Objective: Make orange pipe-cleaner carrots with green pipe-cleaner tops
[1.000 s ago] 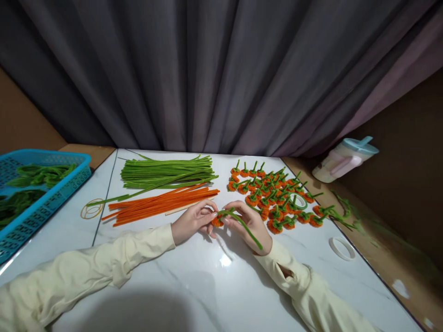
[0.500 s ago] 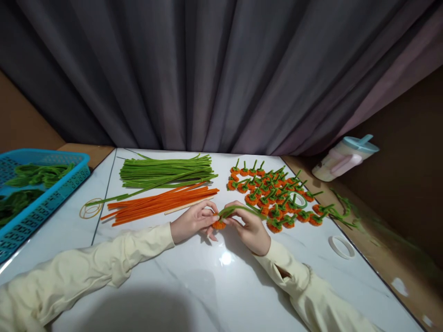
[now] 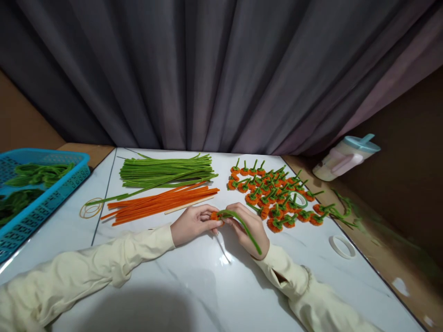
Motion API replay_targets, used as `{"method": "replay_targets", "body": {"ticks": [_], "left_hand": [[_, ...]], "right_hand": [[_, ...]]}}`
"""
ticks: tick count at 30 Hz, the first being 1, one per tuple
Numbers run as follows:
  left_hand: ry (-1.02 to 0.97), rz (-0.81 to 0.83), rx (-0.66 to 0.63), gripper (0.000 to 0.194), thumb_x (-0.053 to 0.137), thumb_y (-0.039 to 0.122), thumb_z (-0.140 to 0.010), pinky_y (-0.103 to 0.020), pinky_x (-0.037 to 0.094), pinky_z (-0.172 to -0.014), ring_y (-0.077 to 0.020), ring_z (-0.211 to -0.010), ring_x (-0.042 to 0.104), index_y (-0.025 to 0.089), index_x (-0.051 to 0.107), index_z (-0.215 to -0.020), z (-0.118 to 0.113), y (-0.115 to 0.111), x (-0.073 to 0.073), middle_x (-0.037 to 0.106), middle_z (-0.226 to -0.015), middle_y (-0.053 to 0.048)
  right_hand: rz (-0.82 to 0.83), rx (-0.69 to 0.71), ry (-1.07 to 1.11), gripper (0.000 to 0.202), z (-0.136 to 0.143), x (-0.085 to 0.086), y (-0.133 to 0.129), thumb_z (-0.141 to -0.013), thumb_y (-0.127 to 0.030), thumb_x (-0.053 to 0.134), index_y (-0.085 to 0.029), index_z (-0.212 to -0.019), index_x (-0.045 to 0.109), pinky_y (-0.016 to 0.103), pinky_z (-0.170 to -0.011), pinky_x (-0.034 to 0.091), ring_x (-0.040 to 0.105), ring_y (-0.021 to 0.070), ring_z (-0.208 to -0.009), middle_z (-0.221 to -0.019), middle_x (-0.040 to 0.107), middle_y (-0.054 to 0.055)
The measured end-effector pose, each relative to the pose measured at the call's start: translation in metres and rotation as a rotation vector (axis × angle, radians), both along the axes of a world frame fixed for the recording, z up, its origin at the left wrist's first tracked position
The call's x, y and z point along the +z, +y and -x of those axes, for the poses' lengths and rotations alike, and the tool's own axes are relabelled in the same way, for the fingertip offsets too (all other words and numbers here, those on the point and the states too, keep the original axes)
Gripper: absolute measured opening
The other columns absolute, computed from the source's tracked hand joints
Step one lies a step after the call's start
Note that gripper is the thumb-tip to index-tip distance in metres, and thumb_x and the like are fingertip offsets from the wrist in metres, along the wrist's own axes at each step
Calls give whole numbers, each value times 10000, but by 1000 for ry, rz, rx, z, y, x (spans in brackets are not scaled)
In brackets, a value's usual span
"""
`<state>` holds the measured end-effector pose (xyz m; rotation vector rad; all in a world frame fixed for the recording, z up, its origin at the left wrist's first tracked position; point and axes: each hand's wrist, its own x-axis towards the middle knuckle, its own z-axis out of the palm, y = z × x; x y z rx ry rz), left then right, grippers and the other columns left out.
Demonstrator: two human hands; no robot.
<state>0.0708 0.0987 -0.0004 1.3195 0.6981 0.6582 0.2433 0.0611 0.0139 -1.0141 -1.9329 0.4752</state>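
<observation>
My left hand (image 3: 195,224) pinches a small orange fuzzy piece (image 3: 215,216) over the white marbled table. My right hand (image 3: 249,227) meets it from the right, fingers closed on the green fuzzy stem (image 3: 242,220) joined to that piece. The stem's free end arches over the back of my right hand and points down toward the wrist. A thin pale strand hangs below my left fingers. Just beyond my hands lie orange fuzzy sticks (image 3: 155,204) and a thick bundle of green ones (image 3: 166,170). Many small orange pieces with green stems (image 3: 275,225) stand to the right.
A blue basket (image 3: 74,177) holding green loops sits at the left. Yellow rings (image 3: 90,208) and a thin wooden stick (image 3: 188,205) lie nearby. At the right are a white roll (image 3: 342,246), a tape roll (image 3: 298,199) and a lidded cup (image 3: 341,159). A dark curtain hangs behind.
The green stem's free end has swung from pointing right to curving down over my right hand. The orange piece has turned and shifted slightly up and left between my fingers.
</observation>
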Motion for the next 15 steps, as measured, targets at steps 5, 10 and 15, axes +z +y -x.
{"method": "replay_targets", "body": {"ticks": [5,10,15], "left_hand": [[-6,-27,-37,249,640,281,-716,-276,491,-647,-140,-617,614,107,579,-884,1,0,-1,619,-659,-21],[-18,-38,-47,251,633,271,-720,-279,486,-645,-146,-630,610,109,571,-901,2,0,-2,610,-661,-21],[-30,-57,-47,244,607,272,-737,-284,483,-647,-145,-633,600,100,559,-903,3,0,-3,598,-689,-37]], "right_hand": [[-25,16,-4,133,0,-4,0,-864,-166,407,-186,-850,538,300,-662,458,527,168,-752,-803,550,77],[-66,24,-60,132,0,-8,-1,-847,-138,415,-191,-879,532,318,-650,451,514,182,-761,-806,552,83],[-120,23,-136,150,1,-13,-2,-828,-100,415,-176,-900,521,329,-653,439,503,190,-763,-820,555,94]]}}
